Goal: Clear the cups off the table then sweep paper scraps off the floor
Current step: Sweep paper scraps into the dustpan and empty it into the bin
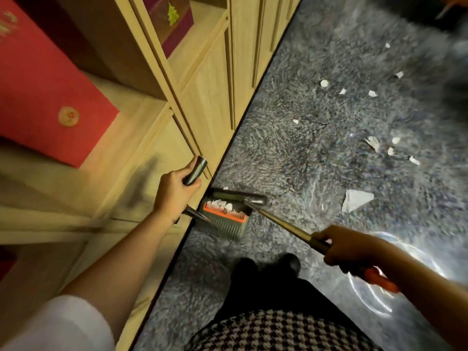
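My left hand grips the dark handle of an upright grey dustpan with an orange comb edge; the pan stands on the floor against the cabinet base. White scraps lie inside the pan. My right hand grips the broom's metal pole just above its orange grip. The broom head rests at the dustpan's mouth. Several white paper scraps are scattered over the grey shaggy carpet, with one larger triangular piece to the right of the broom head.
A light wooden cabinet with shelves runs along the left; a red box sits on a shelf. My dark shoes and checked clothing are at the bottom centre. More scraps lie far right.
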Motion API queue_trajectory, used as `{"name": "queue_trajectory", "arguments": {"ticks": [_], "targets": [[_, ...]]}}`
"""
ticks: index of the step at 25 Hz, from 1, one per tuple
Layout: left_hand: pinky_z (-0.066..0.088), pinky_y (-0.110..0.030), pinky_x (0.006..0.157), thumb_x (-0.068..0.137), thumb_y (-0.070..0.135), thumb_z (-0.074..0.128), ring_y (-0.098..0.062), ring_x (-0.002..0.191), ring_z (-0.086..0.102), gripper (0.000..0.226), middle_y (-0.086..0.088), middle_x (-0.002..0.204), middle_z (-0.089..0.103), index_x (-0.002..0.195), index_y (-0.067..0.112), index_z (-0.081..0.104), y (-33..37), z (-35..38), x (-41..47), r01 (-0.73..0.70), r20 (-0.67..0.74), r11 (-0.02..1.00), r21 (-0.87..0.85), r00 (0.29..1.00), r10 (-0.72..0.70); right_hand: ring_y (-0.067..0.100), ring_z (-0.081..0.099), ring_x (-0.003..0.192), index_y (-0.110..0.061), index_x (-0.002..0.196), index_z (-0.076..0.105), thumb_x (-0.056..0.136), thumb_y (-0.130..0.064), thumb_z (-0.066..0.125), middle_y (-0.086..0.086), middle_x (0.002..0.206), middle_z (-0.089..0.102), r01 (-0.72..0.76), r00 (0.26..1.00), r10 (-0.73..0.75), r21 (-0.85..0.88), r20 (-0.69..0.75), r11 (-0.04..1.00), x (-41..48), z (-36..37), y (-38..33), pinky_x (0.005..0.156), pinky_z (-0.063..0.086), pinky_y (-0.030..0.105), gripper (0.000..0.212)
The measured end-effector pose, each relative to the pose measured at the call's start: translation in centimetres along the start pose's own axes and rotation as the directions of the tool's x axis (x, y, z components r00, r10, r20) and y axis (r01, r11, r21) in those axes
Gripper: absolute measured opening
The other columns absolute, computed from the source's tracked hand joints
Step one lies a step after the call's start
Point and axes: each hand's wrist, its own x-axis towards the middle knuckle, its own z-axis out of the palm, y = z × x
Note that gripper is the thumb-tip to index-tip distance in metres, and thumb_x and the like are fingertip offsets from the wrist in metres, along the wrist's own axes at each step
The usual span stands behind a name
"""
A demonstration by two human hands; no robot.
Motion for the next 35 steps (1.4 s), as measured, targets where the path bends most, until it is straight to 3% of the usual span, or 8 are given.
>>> {"name": "queue_trajectory", "arguments": {"ticks": [5, 8, 11, 16, 20, 23, 26, 35], "targets": [[0.057, -0.043, 0.063, 0.084, 0.018, 0.069, -0.011, 0.057, 0.056, 0.048, -0.008, 0.101, 0.072, 0.131, 0.021, 0.055, 0.0, 0.4, -0.6, 0.008, 0.033, 1.000, -0.022, 0.999, -0.007, 0.013, 0.050, 0.034, -0.027, 0.130, 0.051, 0.076, 0.005, 0.058, 0.002, 0.048, 0.056, -0.038, 0.994, 0.058, 0.212, -0.088, 0.976, -3.6, -0.2, 1.8, 0.037, 0.042, 0.021, 0.063], [0.056, -0.044, 0.062, 0.083, 0.020, 0.070, -0.018, 0.067, 0.066, 0.048, -0.008, 0.102, 0.072, 0.129, 0.023, 0.057, -0.1, 0.6, -1.0, 0.000, 0.062, 0.999, -0.040, 0.998, 0.003, 0.014, 0.050, 0.035, -0.026, 0.135, 0.048, 0.076, 0.006, 0.059, 0.006, 0.050, 0.057, -0.043, 0.989, 0.083, 0.298, -0.125, 0.954, -4.9, 0.8, 3.3, 0.038, 0.042, 0.022, 0.068], [0.054, -0.036, 0.060, 0.082, 0.019, 0.072, -0.005, 0.076, 0.063, 0.049, -0.004, 0.109, 0.071, 0.128, 0.023, 0.058, -0.7, 0.3, -1.2, -0.016, 0.097, 0.999, -0.050, 0.995, 0.021, 0.015, 0.051, 0.034, -0.024, 0.133, 0.050, 0.077, 0.006, 0.059, 0.009, 0.053, 0.058, -0.032, 0.978, 0.104, 0.364, -0.179, 0.931, -5.4, 1.6, 4.2, 0.037, 0.043, 0.022, 0.064], [0.054, -0.039, 0.061, 0.082, 0.020, 0.072, -0.025, 0.072, 0.067, 0.048, -0.008, 0.106, 0.071, 0.128, 0.021, 0.058, -0.1, 0.7, -0.8, -0.014, 0.101, 1.000, -0.021, 0.995, 0.016, 0.008, 0.052, 0.029, -0.004, 0.124, 0.055, 0.081, 0.003, 0.060, 0.007, 0.060, 0.054, -0.006, 0.978, 0.067, 0.299, -0.196, 0.954, -3.0, 3.8, 2.5, 0.033, 0.041, 0.017, 0.044], [0.052, -0.034, 0.058, 0.082, 0.020, 0.072, -0.022, 0.061, 0.062, 0.049, -0.006, 0.103, 0.072, 0.129, 0.021, 0.057, 0.6, 1.3, -0.8, -0.024, 0.100, 1.000, 0.003, 0.995, 0.023, 0.005, 0.050, 0.027, 0.007, 0.126, 0.050, 0.081, 0.004, 0.060, 0.007, 0.069, 0.050, 0.008, 0.995, 0.012, 0.187, -0.104, 0.982, -1.0, 4.6, 1.2, 0.032, 0.042, 0.017, 0.046], [0.054, -0.037, 0.059, 0.082, 0.021, 0.072, -0.014, 0.055, 0.055, 0.050, -0.007, 0.099, 0.072, 0.130, 0.023, 0.056, 0.6, 1.2, -0.8, -0.021, 0.105, 1.000, 0.011, 0.994, 0.020, 0.006, 0.049, 0.027, -0.004, 0.127, 0.054, 0.081, 0.004, 0.057, 0.003, 0.053, 0.055, 0.009, 0.997, 0.007, 0.202, -0.080, 0.979, -1.9, 4.4, 2.2, 0.032, 0.039, 0.016, 0.047], [0.054, -0.036, 0.063, 0.082, 0.020, 0.072, -0.029, 0.070, 0.066, 0.050, -0.006, 0.109, 0.070, 0.130, 0.022, 0.056, 0.6, 1.2, -0.9, -0.019, 0.112, 1.000, -0.005, 0.993, 0.020, 0.010, 0.049, 0.029, -0.022, 0.131, 0.052, 0.077, 0.005, 0.058, -0.001, 0.040, 0.055, -0.012, 0.990, 0.053, 0.291, -0.133, 0.957, -3.1, 3.5, 5.1, 0.033, 0.039, 0.017, 0.061], [0.052, -0.035, 0.066, 0.082, 0.020, 0.071, -0.002, 0.067, 0.058, 0.051, 0.000, 0.111, 0.070, 0.129, 0.034, 0.056, 7.2, 5.7, 2.1, -0.175, 0.306, 0.983, -0.053, 0.934, 0.183, 0.018, 0.054, 0.034, -0.018, 0.131, 0.053, 0.074, 0.010, 0.063, 0.009, 0.045, 0.060, -0.030, 0.942, 0.236, 0.644, -0.237, 0.765, -6.3, 2.4, 14.4, 0.036, 0.043, 0.021, 0.064]]}}
